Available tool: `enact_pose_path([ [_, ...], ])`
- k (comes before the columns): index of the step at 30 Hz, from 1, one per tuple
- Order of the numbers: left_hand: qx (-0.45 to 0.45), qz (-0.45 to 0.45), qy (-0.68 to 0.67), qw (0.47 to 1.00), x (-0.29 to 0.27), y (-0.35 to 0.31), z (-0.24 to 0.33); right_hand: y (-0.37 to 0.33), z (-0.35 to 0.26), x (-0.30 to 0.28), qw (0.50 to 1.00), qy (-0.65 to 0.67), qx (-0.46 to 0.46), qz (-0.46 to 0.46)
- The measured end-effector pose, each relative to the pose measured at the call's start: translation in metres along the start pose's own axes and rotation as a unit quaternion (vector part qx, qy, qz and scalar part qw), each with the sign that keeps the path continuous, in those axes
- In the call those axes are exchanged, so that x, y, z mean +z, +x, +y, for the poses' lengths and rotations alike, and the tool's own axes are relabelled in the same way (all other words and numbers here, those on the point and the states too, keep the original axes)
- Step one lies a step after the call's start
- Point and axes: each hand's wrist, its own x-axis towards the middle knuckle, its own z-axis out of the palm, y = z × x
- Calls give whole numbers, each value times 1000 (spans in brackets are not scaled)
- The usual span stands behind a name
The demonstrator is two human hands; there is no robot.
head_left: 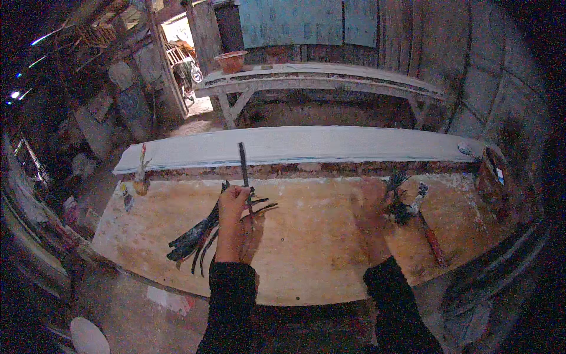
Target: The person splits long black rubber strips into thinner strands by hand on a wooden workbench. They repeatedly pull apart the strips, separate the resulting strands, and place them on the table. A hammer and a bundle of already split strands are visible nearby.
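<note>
A thin, flat black strip (243, 162), pinched in the left hand (233, 206)'s narrow grip, is above the left half of the tan wooden bench (306, 259); over its right half, the right hand (372, 206) blurs, grip impossible to tell, beside a bristly black tuft (401, 209)

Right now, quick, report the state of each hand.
Left hand: closed, holding a dark strip upright.
Right hand: blurred, near a dark bristly clump; open or closed cannot be told.
</note>
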Motion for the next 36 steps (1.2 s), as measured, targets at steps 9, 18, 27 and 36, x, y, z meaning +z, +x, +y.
enact_pose_path([
  [9, -3, -122, -201, 972, 54, -44, 30, -2, -106, -5, 742, 479, 275, -380],
  [18, 267, -176, -7, 947, 86, -82, 22, -14, -51, 48, 663, 597, 298, -339],
  [27, 158, -308, -95, 933, 82, -74, 25, -19, -54, 56, 590, 635, 339, -366],
  [36, -244, -285, -447, 812, 86, -75, 32, -17, -52, 53, 560, 665, 329, -369],
])
